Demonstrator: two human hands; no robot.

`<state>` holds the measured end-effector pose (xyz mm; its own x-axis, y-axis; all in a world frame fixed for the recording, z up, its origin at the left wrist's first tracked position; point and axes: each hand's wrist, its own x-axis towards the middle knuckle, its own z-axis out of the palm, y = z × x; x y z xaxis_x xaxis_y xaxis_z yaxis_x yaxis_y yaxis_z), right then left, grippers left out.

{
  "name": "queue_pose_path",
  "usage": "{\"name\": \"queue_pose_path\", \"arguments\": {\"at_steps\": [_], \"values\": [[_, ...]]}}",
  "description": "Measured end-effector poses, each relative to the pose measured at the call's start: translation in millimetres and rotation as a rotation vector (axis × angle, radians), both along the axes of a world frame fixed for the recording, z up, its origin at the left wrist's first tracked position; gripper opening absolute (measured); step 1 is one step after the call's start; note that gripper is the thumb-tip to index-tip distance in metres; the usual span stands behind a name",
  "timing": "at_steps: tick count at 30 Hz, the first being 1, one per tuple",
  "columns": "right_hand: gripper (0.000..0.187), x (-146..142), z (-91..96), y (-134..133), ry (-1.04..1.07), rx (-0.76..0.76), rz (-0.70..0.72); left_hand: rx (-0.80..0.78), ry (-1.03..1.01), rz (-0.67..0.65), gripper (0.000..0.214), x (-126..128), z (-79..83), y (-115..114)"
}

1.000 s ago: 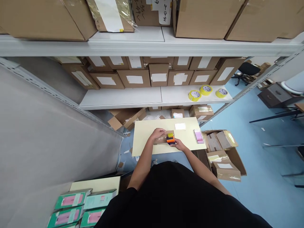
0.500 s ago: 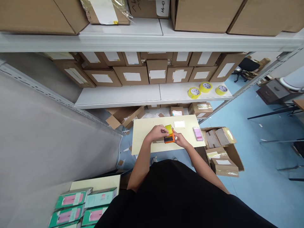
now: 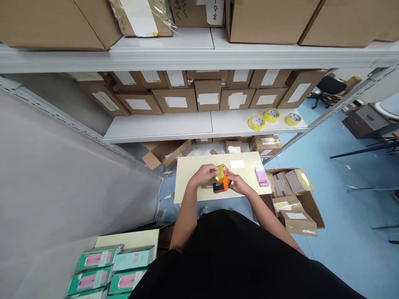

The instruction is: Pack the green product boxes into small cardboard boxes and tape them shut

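My right hand (image 3: 239,185) is wrapped round an orange tape dispenser (image 3: 226,181) with a dark front end, held over the cream table (image 3: 190,166). A roll of yellow packing tape (image 3: 220,171) is seated in the dispenser. At the roll's left side, my left hand (image 3: 205,174) has its fingers pinched on the tape; the exact grip is too small to make out. Beneath the hands lies a brown cardboard piece or box (image 3: 208,185), mostly covered. A white label (image 3: 237,163) rests on the table behind them, and a pink stack (image 3: 262,177) sits at its right end.
A grey shelf (image 3: 162,126) with several brown boxes (image 3: 174,99) and yellow tape rolls (image 3: 271,115) stands beyond the table. Right of the table is an open carton (image 3: 313,203) of boxes. Green packages (image 3: 96,259) lie lower left, near the wall (image 3: 77,178).
The dispenser has turned in my right hand, its dark end now lower and further left. My left fingers have shifted slightly along the tape roll. The whole view has moved a little.
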<state>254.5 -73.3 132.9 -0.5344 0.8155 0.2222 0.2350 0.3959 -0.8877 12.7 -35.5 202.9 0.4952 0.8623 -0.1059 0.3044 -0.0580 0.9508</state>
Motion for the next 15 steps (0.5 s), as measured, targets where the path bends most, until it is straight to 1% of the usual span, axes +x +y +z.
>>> {"name": "queue_pose_path", "arguments": {"at_steps": [4, 6, 9, 11, 13, 15], "values": [[0.012, 0.0, -2.4, -3.2, 0.005, -0.034, -0.011, -0.098, -0.045, 0.027, 0.048, -1.7, -2.8, 3.1], [0.016, 1.5, -4.6, -6.2, -0.019, -0.057, -0.025, -0.103, -0.038, 0.04, 0.05, -0.9, -4.8, 3.8], [0.032, 3.8, -8.1, -13.0, -0.061, -0.068, -0.09, -0.058, 0.001, 0.101, 0.04, 2.1, -12.3, 4.4], [0.04, 5.3, -10.7, -16.9, -0.062, -0.066, -0.128, -0.024, 0.018, 0.187, 0.033, 4.3, -20.3, 5.4], [0.042, 7.3, -13.8, -16.6, -0.03, -0.1, -0.152, 0.005, 0.016, 0.279, 0.027, 6.0, -29.8, 7.4], [0.041, 9.6, -17.2, -9.1, 0.014, -0.156, -0.186, 0.015, 0.005, 0.35, 0.024, 6.9, -40.6, 10.8]]}}
